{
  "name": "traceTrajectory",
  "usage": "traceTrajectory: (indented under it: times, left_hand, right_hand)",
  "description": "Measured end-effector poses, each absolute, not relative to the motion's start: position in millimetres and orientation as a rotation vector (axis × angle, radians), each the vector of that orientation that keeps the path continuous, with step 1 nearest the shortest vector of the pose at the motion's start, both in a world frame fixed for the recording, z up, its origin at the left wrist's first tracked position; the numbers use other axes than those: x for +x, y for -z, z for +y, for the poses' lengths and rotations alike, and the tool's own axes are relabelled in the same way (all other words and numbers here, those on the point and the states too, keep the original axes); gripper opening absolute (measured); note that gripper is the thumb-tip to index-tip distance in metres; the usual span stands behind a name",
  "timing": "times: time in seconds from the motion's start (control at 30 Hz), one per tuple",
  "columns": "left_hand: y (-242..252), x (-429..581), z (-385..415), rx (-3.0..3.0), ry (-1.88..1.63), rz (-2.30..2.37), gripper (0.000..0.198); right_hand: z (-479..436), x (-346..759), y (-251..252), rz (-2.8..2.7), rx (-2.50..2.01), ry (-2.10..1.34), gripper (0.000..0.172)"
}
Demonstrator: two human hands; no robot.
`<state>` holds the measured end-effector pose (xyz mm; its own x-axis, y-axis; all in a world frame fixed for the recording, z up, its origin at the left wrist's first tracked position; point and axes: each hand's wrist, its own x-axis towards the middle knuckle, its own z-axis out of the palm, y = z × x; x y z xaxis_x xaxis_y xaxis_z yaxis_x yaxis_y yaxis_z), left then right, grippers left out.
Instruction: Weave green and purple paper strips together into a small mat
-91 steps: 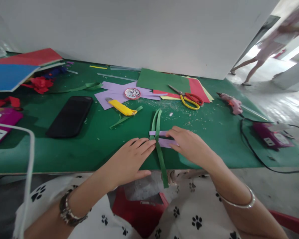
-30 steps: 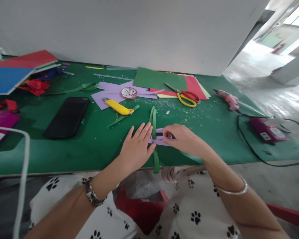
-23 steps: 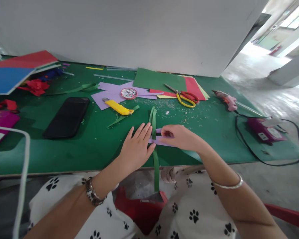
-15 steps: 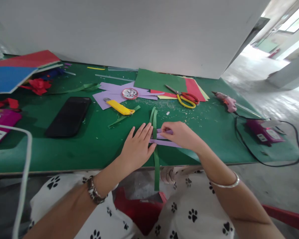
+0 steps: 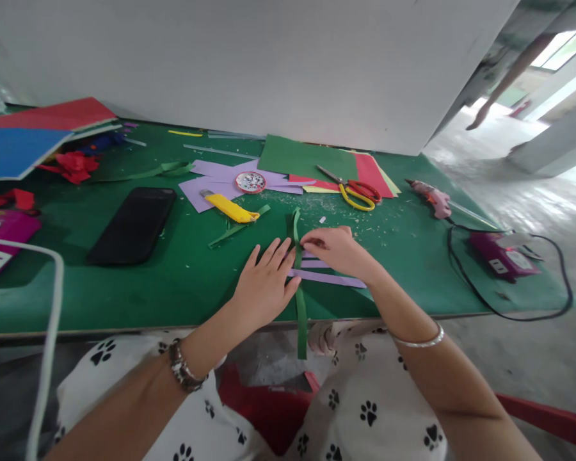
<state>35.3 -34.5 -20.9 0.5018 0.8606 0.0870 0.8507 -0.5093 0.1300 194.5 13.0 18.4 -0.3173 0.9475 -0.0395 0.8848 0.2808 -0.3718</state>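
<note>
My left hand (image 5: 264, 285) lies flat on the table with its fingers spread, its fingertips over the left ends of several purple paper strips (image 5: 329, 278). A green paper strip (image 5: 302, 320) runs across the purple ones. Its upper end stands up slightly folded, and its lower end hangs over the table's front edge. My right hand (image 5: 338, 250) is closed in a pinch at the upper part of the green strip, just right of my left fingertips. Its fingers partly cover the purple strips below.
A yellow cutter (image 5: 230, 207), scissors (image 5: 355, 192), a dish of small bits (image 5: 250, 182) and coloured paper (image 5: 307, 157) lie behind my hands. Left is a black phone (image 5: 132, 225). Right are a glue gun (image 5: 432, 197) and a corded purple socket box (image 5: 502, 256). A person's arm (image 5: 509, 80) shows in the background.
My right hand has moved left, from the purple strips to the green strip. The green strip's hanging end sits slightly higher. My left hand stays put. An arm has appeared at upper right.
</note>
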Motion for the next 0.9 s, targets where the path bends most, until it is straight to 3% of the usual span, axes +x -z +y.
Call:
traceTrajectory:
  times: [0.17, 0.43, 0.6, 0.73, 0.9]
  left_hand:
    - [24, 35, -35, 2.669, -0.24, 1.499, 0.045]
    - [22, 36, -34, 2.671, -0.278, 1.489, 0.042]
    - [21, 35, -34, 2.658, -0.253, 1.482, 0.041]
    - [20, 35, -34, 2.651, -0.244, 1.478, 0.042]
    - [20, 34, -34, 2.655, -0.222, 1.471, 0.041]
  right_hand:
    - [14, 188, -14, -2.273, -1.697, -0.55, 0.024]
    - [11, 190, -14, -1.868, -1.322, -1.252, 0.01]
    - [4, 198, -21, -1.806, -1.191, -1.455, 0.018]
    - [-3, 203, -28, -2.116, -1.362, -1.361, 0.013]
    - [-11, 206, -22, -2.308, -1.466, -0.883, 0.011]
